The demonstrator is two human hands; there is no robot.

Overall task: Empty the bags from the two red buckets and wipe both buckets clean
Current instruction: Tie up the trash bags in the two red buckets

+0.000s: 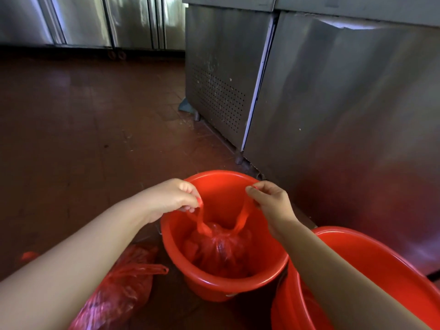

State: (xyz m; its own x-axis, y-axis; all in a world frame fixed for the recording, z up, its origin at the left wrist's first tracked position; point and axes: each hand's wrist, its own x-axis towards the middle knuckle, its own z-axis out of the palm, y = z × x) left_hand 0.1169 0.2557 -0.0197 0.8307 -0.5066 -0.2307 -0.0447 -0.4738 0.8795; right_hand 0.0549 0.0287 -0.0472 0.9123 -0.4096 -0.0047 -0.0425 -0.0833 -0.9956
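Both hands are over the middle red bucket [223, 236], the one sitting on the dark reddish floor [78, 129] right next to the corner of the steel cabinet [333, 110]. Inside that bucket there's a red plastic bag [220, 252], full and bunched up, resting down near the bottom. Its two handle loops are stretched upward and outward. The left hand [170, 198] pinches the left loop with curled fingers just above the bucket's left rim, and the right hand [270, 198] pinches the right loop the same way, over the bucket's right side. So both hands are closed around bag handles, nothing loose.

A second red bucket [381, 265] sits touching or just beside the first one on its right, closer to the camera, partly hidden by the right forearm, so can't tell what's in it.

Left of the middle bucket, lying on the floor, is another red bag [119, 289], crumpled and on its side, with its handle loop pointing toward the bucket. More steel cabinet fronts [83, 20] run along the far side of the floor, well away from the bucket.
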